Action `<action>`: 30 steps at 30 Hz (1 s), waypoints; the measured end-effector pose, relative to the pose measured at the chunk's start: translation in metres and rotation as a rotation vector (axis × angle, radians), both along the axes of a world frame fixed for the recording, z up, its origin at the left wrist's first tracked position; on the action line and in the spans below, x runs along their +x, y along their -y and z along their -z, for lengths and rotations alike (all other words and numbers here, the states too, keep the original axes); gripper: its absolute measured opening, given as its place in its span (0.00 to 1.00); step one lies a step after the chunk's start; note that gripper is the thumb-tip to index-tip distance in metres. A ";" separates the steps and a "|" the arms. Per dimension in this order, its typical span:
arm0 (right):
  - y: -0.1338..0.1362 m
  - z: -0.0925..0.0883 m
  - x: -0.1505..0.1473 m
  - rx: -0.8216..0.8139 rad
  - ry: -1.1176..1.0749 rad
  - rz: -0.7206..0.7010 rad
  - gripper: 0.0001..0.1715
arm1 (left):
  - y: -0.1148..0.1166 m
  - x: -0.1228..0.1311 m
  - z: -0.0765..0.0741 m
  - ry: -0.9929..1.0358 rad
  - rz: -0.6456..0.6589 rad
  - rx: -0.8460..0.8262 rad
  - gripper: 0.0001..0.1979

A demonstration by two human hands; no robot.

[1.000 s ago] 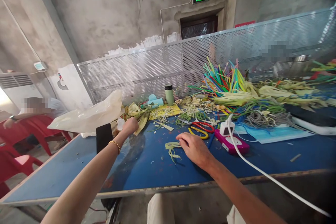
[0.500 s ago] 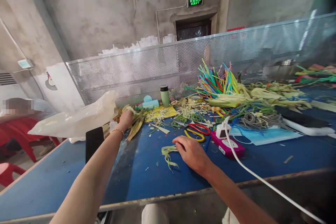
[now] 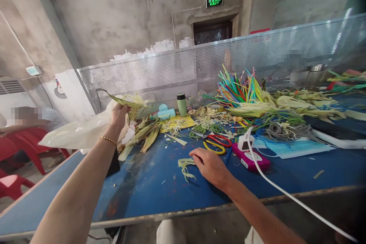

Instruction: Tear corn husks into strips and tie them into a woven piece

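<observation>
My left hand [image 3: 118, 116] is closed round a long green corn husk [image 3: 132, 103], held up above the table's left side. The husk's dark narrow tip points left and its pale frayed end points right. Below it lies a pile of drying corn husks [image 3: 151, 136], beside a clear plastic bag [image 3: 77, 131]. Resting on the blue table, my right hand [image 3: 211, 167] pinches a bundle of pale, thin husk strips [image 3: 185, 167] whose loose ends trail left. Just beyond that hand are scissors [image 3: 215, 146] with red and yellow handles.
A magenta power strip [image 3: 253, 162] with a white cable stands right of my right hand. Farther back are a green bottle [image 3: 182, 106], colourful stems [image 3: 238, 87], tangled cords [image 3: 283, 129] and a blue mask [image 3: 297, 148]. A dark phone [image 3: 113, 164] lies by my left forearm.
My left hand has risen and moved left from the husk pile, lifting the green husk out. My right hand stays on the table with the strips.
</observation>
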State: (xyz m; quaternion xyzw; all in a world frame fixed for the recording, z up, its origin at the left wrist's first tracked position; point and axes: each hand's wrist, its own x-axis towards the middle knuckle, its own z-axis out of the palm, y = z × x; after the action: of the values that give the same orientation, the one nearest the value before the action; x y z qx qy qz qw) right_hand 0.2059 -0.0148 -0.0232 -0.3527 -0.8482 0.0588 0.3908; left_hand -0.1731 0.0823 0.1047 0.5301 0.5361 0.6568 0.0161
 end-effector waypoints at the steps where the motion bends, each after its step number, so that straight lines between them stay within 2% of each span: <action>1: 0.000 0.000 0.000 0.009 -0.008 0.004 0.13 | 0.005 0.003 -0.004 0.030 0.047 0.019 0.11; 3: -0.001 0.000 0.000 0.033 -0.046 0.015 0.13 | 0.018 0.014 -0.011 0.082 0.159 0.036 0.11; 6: -0.003 -0.001 0.000 0.076 -0.159 0.022 0.13 | 0.047 0.039 -0.015 0.202 0.466 0.060 0.10; 9: -0.002 -0.007 0.003 0.106 -0.318 0.016 0.12 | 0.082 0.075 -0.008 0.168 0.589 0.030 0.08; 12: 0.004 -0.025 0.007 0.145 -0.460 0.040 0.12 | 0.110 0.113 0.006 0.060 0.562 -0.061 0.08; 15: 0.014 -0.049 0.006 0.155 -0.533 0.010 0.12 | 0.126 0.148 0.018 -0.110 0.490 -0.155 0.12; 19: 0.016 -0.069 -0.006 -0.091 -0.389 -0.202 0.10 | 0.128 0.183 0.026 -0.221 0.544 -0.193 0.15; 20: 0.013 -0.069 -0.009 -0.128 -0.352 -0.227 0.10 | 0.125 0.188 0.028 -0.225 0.549 -0.198 0.14; 25: -0.015 -0.066 -0.013 -0.120 -0.398 -0.113 0.20 | 0.107 0.195 0.033 -0.210 0.499 -0.212 0.12; 30: -0.039 -0.075 -0.017 -0.175 -0.478 -0.169 0.23 | 0.091 0.189 0.032 -0.260 0.363 -0.137 0.09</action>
State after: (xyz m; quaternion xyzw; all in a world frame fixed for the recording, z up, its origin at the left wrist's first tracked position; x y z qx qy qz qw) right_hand 0.1892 0.0240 0.0522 -0.2891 -0.7498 0.2462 0.5418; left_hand 0.0158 -0.0083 0.0724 0.6954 0.4731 0.5314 0.1008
